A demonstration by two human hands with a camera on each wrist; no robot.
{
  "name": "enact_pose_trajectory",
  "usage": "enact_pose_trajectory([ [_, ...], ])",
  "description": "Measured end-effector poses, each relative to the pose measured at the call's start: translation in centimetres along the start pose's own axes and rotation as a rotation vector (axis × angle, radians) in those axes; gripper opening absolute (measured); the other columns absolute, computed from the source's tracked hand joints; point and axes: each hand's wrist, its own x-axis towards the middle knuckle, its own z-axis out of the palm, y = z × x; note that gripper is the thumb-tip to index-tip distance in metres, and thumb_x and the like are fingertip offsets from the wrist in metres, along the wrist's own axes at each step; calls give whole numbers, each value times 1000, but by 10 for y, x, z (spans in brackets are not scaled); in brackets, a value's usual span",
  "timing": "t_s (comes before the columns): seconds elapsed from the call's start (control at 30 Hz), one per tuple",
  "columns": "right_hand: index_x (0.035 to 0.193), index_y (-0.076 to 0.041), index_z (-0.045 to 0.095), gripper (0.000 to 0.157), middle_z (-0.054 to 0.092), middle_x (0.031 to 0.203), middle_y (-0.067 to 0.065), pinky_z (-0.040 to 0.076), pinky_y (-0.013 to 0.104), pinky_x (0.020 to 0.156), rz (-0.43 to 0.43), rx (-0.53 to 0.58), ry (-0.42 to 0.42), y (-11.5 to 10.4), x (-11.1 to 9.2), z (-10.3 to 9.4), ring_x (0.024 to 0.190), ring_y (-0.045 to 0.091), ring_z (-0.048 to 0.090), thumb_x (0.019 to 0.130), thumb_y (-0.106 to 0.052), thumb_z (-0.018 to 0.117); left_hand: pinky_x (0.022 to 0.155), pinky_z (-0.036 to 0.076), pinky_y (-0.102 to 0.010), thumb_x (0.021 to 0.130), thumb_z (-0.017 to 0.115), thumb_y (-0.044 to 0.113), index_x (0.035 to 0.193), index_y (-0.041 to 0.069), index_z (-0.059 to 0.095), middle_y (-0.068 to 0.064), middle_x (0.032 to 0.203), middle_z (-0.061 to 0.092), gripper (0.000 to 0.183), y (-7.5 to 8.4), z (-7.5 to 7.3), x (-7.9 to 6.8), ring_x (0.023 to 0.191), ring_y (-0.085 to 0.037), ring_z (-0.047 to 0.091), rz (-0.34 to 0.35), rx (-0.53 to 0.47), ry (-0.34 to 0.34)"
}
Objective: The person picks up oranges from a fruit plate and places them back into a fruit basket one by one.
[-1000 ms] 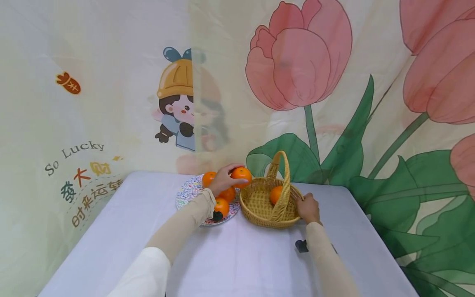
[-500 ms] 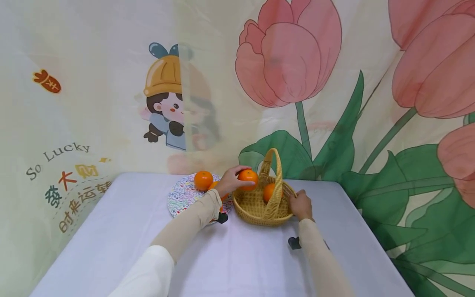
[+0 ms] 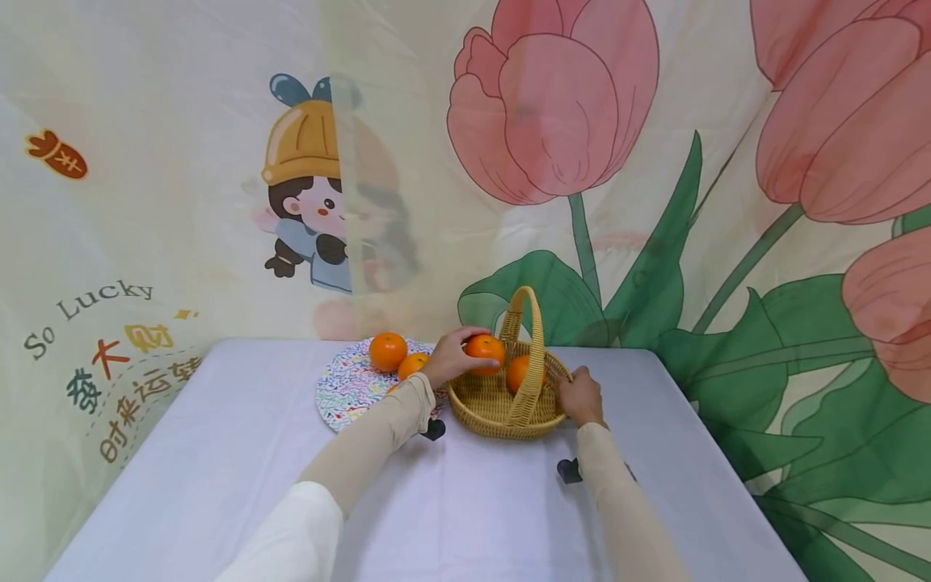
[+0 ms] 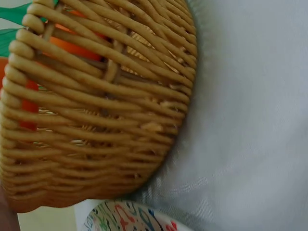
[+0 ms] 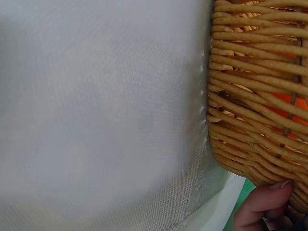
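Note:
My left hand (image 3: 452, 357) holds an orange (image 3: 485, 354) over the left part of a woven wicker basket (image 3: 480, 412), fingers and thumb around the fruit. Inside the basket, at its right side under the arched handle (image 3: 534, 323), lies a second orange (image 3: 518, 373). My right hand (image 3: 581, 396) grips the basket's right rim; in the right wrist view its thumb (image 5: 270, 196) presses on the wicker. Left of the basket, a speckled plate (image 3: 342, 388) carries several oranges, among them one at the back (image 3: 389, 352). My left forearm hides part of the plate.
A white cloth (image 3: 451, 509) covers the table. Behind it hangs a printed curtain (image 3: 414, 178) with tulips and a cartoon figure. A dark wrist device (image 3: 433, 429) sits at my left wrist, and another (image 3: 570, 471) at my right.
My left hand has carried the orange rightward from beside the plate to over the basket. My right hand keeps its grip on the rim. The whole view has shifted a little.

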Motion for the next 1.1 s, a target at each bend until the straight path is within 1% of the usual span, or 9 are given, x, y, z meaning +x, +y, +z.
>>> enact_pose_trajectory([
  [0.1,120,4,44,36,57,108,26,51,34,63,-7,-2,2,-1,-1,0,88,30,61,103,-28,42,92,51,-36,71,87,39,131,11,60,1,126,59,72,4,0,-2,108,-20,57,34,62,-24],
  [0.2,119,5,44,36,57,107,27,50,35,63,-11,-3,4,-1,-1,-1,88,30,61,103,-27,42,92,50,-34,72,87,38,131,11,60,1,125,59,71,5,-1,-3,108,-18,56,53,113,-47],
  [0.33,116,4,45,34,58,105,26,49,35,61,-12,-1,7,-1,-2,-1,86,30,60,103,-27,43,91,50,-32,71,87,41,129,12,60,2,122,60,70,5,-1,-2,106,-16,57,52,134,-51],
  [0.43,116,3,45,33,58,104,25,49,34,61,-6,-1,6,-2,-2,-1,86,29,60,103,-27,43,90,50,-32,71,88,39,128,12,61,2,120,60,69,5,-1,-1,104,-16,57,53,153,-55],
  [0.67,118,4,45,36,57,106,25,50,35,63,11,-4,8,-3,-2,-2,87,30,59,103,-28,43,90,50,-31,73,85,42,127,16,61,2,120,60,64,6,2,4,104,-15,56,54,268,-97],
  [0.87,117,4,45,35,57,106,25,50,34,61,12,-2,9,-2,-1,-2,87,30,60,103,-28,43,91,49,-30,74,84,44,130,13,58,1,123,59,69,6,4,7,107,-15,55,43,308,-162],
  [0.97,117,3,44,35,56,106,25,49,33,59,14,1,10,-2,0,-1,86,30,59,103,-28,43,90,49,-29,75,82,47,129,13,58,0,123,59,69,6,5,7,107,-15,54,39,331,-184],
  [1.1,116,3,45,34,57,105,24,48,32,57,11,9,5,-2,-1,0,85,29,60,102,-28,44,91,48,-28,77,81,45,119,12,61,1,117,60,57,3,5,7,104,-14,55,41,320,-190],
])
